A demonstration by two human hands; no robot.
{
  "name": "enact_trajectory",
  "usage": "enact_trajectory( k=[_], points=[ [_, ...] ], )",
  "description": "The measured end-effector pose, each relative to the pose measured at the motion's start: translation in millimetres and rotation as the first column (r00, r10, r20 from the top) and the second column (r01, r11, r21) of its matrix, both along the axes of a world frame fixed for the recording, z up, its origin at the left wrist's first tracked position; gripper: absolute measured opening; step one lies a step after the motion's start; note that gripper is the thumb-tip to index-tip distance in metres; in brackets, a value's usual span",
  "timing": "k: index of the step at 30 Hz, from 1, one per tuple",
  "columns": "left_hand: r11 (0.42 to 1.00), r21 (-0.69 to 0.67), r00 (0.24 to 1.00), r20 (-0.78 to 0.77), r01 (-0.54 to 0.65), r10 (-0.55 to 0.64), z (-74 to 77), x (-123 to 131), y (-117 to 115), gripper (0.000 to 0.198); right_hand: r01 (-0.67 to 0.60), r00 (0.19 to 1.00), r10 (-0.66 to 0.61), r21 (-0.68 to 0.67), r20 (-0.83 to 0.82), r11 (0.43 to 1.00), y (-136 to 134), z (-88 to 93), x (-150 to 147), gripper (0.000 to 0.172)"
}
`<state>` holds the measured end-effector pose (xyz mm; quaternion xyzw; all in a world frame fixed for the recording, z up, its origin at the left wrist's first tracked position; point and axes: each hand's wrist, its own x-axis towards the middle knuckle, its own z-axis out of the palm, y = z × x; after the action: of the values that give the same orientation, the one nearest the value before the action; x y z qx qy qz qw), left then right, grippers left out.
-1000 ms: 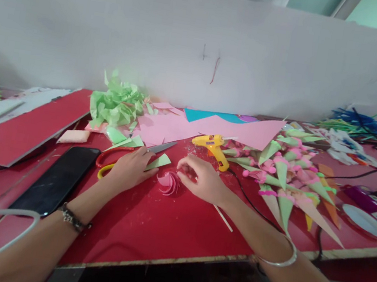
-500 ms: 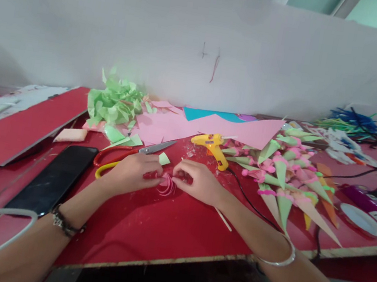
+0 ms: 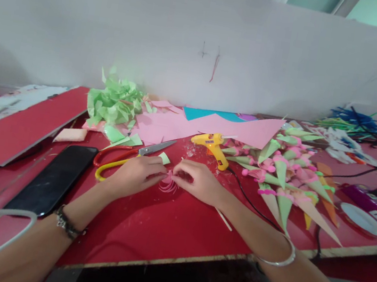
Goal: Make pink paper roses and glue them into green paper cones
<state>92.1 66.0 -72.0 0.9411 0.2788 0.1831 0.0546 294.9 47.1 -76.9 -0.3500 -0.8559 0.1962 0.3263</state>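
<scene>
A small pink paper piece (image 3: 168, 184) with curled strips lies on the red table (image 3: 166, 233) between my hands. My left hand (image 3: 136, 174) pinches its left side and my right hand (image 3: 196, 180) pinches its top from the right. A small green paper scrap (image 3: 164, 157) sits just behind my left fingers. Red and yellow handled scissors (image 3: 125, 157) lie behind my left hand. A yellow glue gun (image 3: 213, 148) stands behind my right hand, its black cord running right. A thin white stick (image 3: 222, 218) lies under my right wrist.
A black phone (image 3: 52, 177) lies at the left, beside a red board (image 3: 22, 126). Crumpled green paper (image 3: 114, 103) and pink sheets (image 3: 208, 127) sit at the back. A heap of green and pink paper cones (image 3: 286, 175) fills the right, near a purple power strip (image 3: 371, 208).
My left hand let go of the green scrap and slid right to the pink piece. My right hand closed in on it too, and both now pinch it.
</scene>
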Motion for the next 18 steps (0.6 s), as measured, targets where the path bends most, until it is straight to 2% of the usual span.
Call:
enact_trajectory(
  k=[6, 10, 18],
  points=[
    [1.0, -0.019, 1.0, 0.011, 0.001, -0.001, 0.2, 1.3, -1.0, 0.022, 0.001, 1.0, -0.001, -0.017, -0.013, 1.0, 0.8, 0.1, -0.5, 0.01],
    [1.0, -0.022, 1.0, 0.005, -0.003, 0.004, -0.6, 2.1, -0.6, 0.022, -0.03, 0.999, 0.029, -0.043, -0.023, 0.999, 1.1, -0.2, 0.8, 0.003],
    [0.999, -0.043, 1.0, 0.012, 0.003, -0.002, 0.8, 3.6, -3.3, 0.023, -0.011, 1.0, 0.011, -0.055, 0.007, 0.998, 3.4, -1.3, 2.0, 0.006]
  ],
)
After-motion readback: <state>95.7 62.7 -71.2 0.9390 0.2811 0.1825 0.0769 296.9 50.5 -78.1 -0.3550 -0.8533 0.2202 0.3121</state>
